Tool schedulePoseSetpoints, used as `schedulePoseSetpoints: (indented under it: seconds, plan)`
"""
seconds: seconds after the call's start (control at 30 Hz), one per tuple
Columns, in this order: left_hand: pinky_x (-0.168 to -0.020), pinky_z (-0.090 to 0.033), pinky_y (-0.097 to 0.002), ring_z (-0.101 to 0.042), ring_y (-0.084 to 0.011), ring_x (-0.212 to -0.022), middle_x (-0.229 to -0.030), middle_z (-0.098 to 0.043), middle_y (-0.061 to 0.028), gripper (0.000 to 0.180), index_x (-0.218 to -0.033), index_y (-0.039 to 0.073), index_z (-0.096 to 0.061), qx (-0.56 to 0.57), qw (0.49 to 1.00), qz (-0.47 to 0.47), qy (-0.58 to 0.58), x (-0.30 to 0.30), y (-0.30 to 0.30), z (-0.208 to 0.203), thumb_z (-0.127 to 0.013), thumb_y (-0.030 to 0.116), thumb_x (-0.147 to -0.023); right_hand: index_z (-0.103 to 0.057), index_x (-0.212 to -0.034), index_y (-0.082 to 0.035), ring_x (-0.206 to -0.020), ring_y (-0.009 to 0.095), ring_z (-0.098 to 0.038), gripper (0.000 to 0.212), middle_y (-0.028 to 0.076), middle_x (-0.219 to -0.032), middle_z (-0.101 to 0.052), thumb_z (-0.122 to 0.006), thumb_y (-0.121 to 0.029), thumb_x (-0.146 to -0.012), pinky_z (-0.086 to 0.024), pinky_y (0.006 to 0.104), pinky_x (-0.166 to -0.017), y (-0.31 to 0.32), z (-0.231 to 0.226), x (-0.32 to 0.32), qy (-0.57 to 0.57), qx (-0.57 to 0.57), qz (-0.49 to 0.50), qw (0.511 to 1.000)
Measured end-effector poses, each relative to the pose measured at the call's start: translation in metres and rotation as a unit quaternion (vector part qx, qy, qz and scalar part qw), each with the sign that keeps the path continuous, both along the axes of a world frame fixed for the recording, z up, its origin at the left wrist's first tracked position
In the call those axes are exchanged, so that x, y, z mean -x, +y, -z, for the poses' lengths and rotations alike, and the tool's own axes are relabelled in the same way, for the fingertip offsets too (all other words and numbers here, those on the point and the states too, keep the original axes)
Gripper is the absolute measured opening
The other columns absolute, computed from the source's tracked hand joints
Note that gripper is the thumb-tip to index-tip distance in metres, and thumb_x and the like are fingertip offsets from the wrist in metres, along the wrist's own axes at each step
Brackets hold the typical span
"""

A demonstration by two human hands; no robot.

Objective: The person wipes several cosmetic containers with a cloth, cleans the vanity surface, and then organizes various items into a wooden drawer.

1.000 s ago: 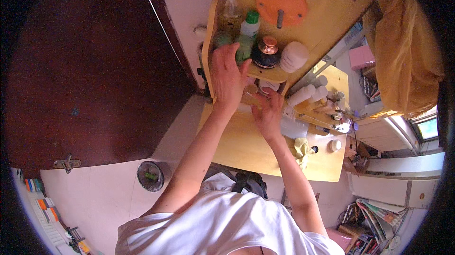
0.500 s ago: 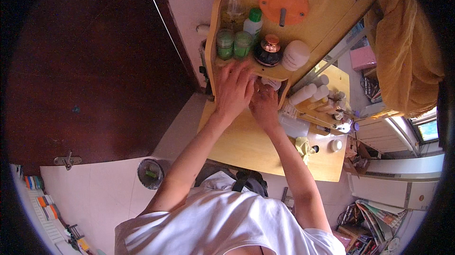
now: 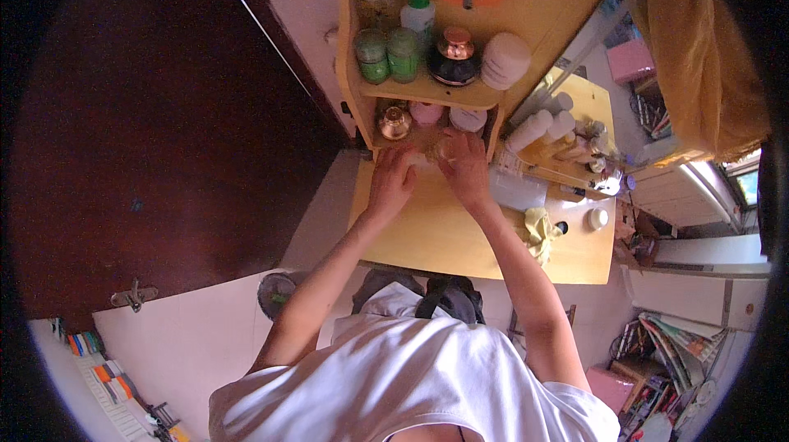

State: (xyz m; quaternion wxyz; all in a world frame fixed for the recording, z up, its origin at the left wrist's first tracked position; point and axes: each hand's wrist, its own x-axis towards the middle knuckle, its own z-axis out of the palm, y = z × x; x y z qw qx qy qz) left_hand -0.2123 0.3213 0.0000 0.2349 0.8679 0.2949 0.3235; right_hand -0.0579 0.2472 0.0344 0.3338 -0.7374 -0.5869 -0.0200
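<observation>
Three jars (image 3: 426, 113) stand placed in the lower shelf (image 3: 496, 131), with one blurred glass jar (image 3: 438, 147) outside their row, at its front edge, between left hand (image 3: 394, 180) and right hand (image 3: 467, 167), whose grips I cannot tell.

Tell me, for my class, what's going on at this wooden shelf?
A person in a white T-shirt has both hands at the lower shelf. The right hand has its fingers at something small, too blurred to name. The left hand is beside it, fingers curled; whether it touches anything is unclear. Behind them stand a gold-lidded jar, a pink jar and a white jar.
</observation>
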Motion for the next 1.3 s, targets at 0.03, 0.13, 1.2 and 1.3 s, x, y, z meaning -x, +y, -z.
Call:
schedulePoseSetpoints:
  seconds: [0.03,0.13,1.2,1.3]
  plan:
    - [-0.093,-0.038,-0.0431,-0.045,-0.0336,-0.108,-0.116,-0.050,-0.0137,0.039,-0.113,0.003,-0.049,-0.029,1.000,0.003,0.006,-0.003,0.000,0.002,-0.057,0.003,-0.075,-0.051,-0.111,-0.007,-0.099,0.036,-0.048,0.049,0.015,-0.106,-0.051,-0.068,-0.005,-0.065,-0.042,0.0450,-0.083,-0.007,-0.005,0.002,0.022,-0.022,0.014,0.999]
    - [-0.095,-0.036,-0.0442,-0.042,-0.0341,-0.112,-0.121,-0.047,-0.0138,0.044,-0.117,0.001,-0.047,-0.116,0.991,0.005,0.068,-0.019,0.003,-0.006,-0.059,0.005,-0.075,-0.051,-0.114,-0.008,-0.105,0.037,-0.045,0.049,0.016,-0.110,-0.051,-0.070,-0.012,-0.069,-0.039,0.0459,-0.090,-0.021,0.005,-0.008,0.088,0.006,0.034,0.995]
    - [-0.096,-0.037,-0.0416,-0.041,-0.0364,-0.117,-0.128,-0.043,-0.0179,0.043,-0.123,0.000,-0.045,0.005,0.996,-0.066,0.057,0.015,0.009,-0.025,-0.055,0.001,-0.081,-0.053,-0.115,-0.005,-0.113,0.034,-0.043,0.047,0.015,-0.121,-0.048,-0.065,-0.006,-0.070,-0.038,0.0432,-0.095,0.042,-0.007,0.009,-0.011,-0.014,-0.096,0.995]
    - [-0.098,-0.036,-0.0422,-0.037,-0.0370,-0.120,-0.134,-0.036,-0.0183,0.048,-0.126,-0.001,-0.041,-0.017,0.996,-0.059,0.061,0.009,0.008,-0.026,-0.055,-0.001,-0.080,-0.055,-0.112,-0.005,-0.110,0.034,-0.045,0.043,0.013,-0.117,-0.049,-0.067,-0.009,-0.071,-0.040,0.0410,-0.093,0.041,-0.010,0.005,-0.011,-0.024,-0.110,0.994]
